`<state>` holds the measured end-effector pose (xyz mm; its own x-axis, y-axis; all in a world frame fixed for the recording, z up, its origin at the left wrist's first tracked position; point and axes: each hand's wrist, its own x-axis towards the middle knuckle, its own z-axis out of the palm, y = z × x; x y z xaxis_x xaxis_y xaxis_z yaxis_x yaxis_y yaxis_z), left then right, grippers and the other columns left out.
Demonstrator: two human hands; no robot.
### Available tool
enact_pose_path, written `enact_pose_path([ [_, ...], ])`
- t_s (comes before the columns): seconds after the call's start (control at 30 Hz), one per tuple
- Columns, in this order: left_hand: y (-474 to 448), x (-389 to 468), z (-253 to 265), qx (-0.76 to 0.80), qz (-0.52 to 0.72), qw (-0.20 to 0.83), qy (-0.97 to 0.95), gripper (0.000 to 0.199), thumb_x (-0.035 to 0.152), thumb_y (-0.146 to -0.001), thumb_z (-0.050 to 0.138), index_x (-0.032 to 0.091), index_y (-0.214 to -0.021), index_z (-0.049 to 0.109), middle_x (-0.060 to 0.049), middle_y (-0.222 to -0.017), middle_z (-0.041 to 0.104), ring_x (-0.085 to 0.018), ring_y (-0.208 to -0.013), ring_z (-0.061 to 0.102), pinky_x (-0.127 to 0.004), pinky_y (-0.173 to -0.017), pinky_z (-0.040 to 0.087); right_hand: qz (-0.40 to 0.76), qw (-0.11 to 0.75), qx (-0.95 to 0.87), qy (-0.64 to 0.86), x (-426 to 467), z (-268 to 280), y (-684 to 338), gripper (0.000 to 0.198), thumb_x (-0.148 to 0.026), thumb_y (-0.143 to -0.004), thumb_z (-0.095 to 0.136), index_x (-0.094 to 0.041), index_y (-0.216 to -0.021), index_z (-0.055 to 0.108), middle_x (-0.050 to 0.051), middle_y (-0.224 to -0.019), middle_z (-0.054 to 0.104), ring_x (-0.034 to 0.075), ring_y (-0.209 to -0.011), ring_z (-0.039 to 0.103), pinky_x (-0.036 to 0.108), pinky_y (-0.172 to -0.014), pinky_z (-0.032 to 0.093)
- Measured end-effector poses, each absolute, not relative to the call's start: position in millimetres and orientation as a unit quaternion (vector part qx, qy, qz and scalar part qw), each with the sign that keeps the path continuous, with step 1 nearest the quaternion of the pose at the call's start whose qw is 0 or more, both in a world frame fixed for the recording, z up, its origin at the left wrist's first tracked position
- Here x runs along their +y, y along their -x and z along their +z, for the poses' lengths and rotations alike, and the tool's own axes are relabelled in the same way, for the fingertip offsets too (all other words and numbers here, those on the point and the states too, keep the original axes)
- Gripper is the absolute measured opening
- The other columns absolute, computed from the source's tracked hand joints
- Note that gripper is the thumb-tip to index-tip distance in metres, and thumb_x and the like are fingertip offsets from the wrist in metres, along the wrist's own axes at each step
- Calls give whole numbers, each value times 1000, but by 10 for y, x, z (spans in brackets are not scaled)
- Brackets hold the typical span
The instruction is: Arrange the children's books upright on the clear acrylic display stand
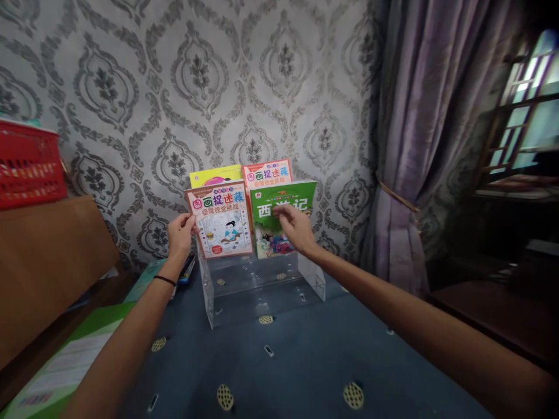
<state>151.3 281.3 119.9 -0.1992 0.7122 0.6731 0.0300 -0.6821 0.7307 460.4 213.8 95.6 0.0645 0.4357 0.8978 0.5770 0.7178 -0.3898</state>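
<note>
My left hand is at the left edge of a white, brown-bordered picture book, thumb and fingertips pinched together on that edge. A green-covered book stands to its right. My right hand is in front of the green cover, fingers curled together with nothing visible in them; whether they touch the cover I cannot tell. Both books lean upright on a clear acrylic stepped stand. Behind them, a yellow book and a red-bordered book show only their upper parts.
A blue patterned cloth covers the table. At left are a cardboard box, a red basket and a green-and-white sheet. Some items lie behind my left wrist. A purple curtain hangs at right, beside the patterned wall.
</note>
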Motion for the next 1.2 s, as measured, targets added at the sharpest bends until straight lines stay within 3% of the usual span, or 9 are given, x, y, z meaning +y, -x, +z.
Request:
enact_pose_path([
  [0.2,-1604,2823,1295,306,713,236,-585,16,33,-69,66,17,-69,62,6,-53,54,-9,-48,50,-19,-50,43,24,621,-658,426,2308,1001,-4907,44,-18,-80,48,-18,-122,61,7,-91,68,24,-80,66,39,-71,56],
  [0.53,-1492,2607,1788,255,783,155,-546,20,35,-70,69,18,-68,59,9,-49,48,-6,-40,43,-17,-41,36,60,596,-687,412,2282,918,-5035,55,-19,-81,49,-22,-136,59,6,-95,69,22,-83,68,40,-80,59],
  [0.63,-1544,2490,1899,236,796,152,-537,19,32,-73,69,18,-70,58,9,-50,46,-6,-39,43,-17,-40,36,83,589,-692,409,2239,957,-5055,53,-27,-85,51,-21,-137,59,6,-95,70,22,-83,68,39,-79,59],
  [0.83,-2053,2256,1894,226,761,120,-596,17,28,-83,63,18,-71,56,8,-53,49,-5,-42,48,-16,-44,41,160,595,-676,404,2093,1087,-5071,58,-60,-96,44,-19,-132,63,10,-100,74,25,-92,69,39,-83,57],
  [0.93,-2347,2199,1824,226,739,109,-625,19,28,-85,63,18,-70,54,8,-56,52,-5,-43,52,-14,-43,41,197,601,-666,396,2064,1117,-5105,60,-64,-96,42,-18,-128,64,11,-103,74,24,-94,69,38,-83,56],
  [1.07,-2594,2224,1679,219,730,122,-635,19,29,-86,62,18,-72,55,7,-60,51,-6,-46,55,-14,-44,42,169,565,-718,369,2076,1094,-5208,47,-45,-83,68,-19,-121,64,7,-100,74,23,-90,69,37,-82,56],
  [1.2,-2680,2293,1548,225,725,136,-637,22,34,-87,62,19,-73,54,7,-62,51,-7,-49,57,-16,-48,47,100,543,-731,401,2090,1053,-5294,36,-22,-78,65,-20,-114,64,3,-91,72,20,-81,67,33,-73,55],
])
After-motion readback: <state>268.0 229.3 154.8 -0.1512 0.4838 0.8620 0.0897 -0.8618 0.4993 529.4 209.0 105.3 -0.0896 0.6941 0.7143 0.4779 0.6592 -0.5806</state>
